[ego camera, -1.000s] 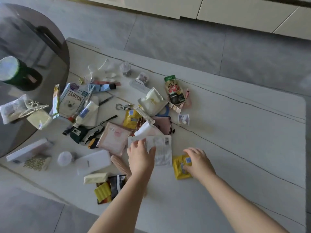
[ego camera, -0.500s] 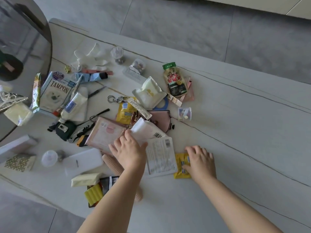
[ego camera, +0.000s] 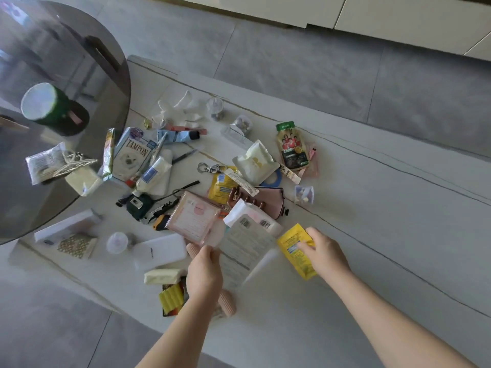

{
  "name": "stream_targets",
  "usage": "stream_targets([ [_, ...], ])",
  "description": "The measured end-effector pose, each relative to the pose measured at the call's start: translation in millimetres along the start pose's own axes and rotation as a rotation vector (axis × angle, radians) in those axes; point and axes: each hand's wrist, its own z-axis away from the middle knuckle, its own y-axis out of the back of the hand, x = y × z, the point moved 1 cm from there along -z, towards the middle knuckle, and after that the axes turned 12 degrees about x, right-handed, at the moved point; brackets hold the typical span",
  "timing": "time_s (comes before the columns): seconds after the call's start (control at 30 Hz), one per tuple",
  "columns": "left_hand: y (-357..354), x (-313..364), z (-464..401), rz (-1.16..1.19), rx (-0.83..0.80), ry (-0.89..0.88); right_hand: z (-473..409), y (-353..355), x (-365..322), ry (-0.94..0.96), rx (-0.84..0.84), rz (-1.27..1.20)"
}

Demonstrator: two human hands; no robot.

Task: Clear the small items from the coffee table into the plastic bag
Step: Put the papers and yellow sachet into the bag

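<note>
Legible text: "TAMPON" in dark capitals on white-and-blue cardboard box [ego camera: 132, 155] at table's left; print on the other packets, labels and barcodes too small to read.

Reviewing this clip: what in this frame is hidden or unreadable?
- Plastic bag: nowhere in the head view.
- Ribbed pink case: middle covered by the left hand and wrist.
- White printed packet: text too small; left hand hides its near corner.
- Yellow sachet: partly covered by the right hand; print blurred.
- Dark card under the yellow ribbed item: mostly covered.
</note>
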Motion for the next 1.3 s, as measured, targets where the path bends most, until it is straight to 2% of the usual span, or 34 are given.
stream_targets([
  [0.13, 21, -15, 0, 0.211, 0.044, 0.180, -7, -4, -51, 0.099, 0.022, -0.103],
  [0.23, 29, -25, -6, 0.349, 0.057, 0.301, -13, -27, -80, 0.232, 0.051, -0.033],
  [0.37, 23, -49, -19, 0.452, 0.028, 0.396, -13, -54, -89, 0.213, 0.158, 0.176],
  [0.47, 18, -65, -22, 0.496, 0.020, 0.432, -9, -64, -88, 0.167, 0.235, 0.207],
  [0.57, 18, -73, -19, 0.569, 0.022, 0.466, -4, -64, -89, 0.187, 0.240, 0.235],
  [0.77, 37, -75, 3, 0.673, 0.049, 0.520, 13, -43, -106, 0.097, 0.067, -0.145],
  [1.03, 112, -68, 73, 0.904, 0.094, 0.618, 88, 15, -133, 0.042, -0.227, -0.465],
  [1.3, 209, -95, 171, 1.159, 0.123, 0.642, 194, 59, -180, 0.105, -0.440, -0.526],
])
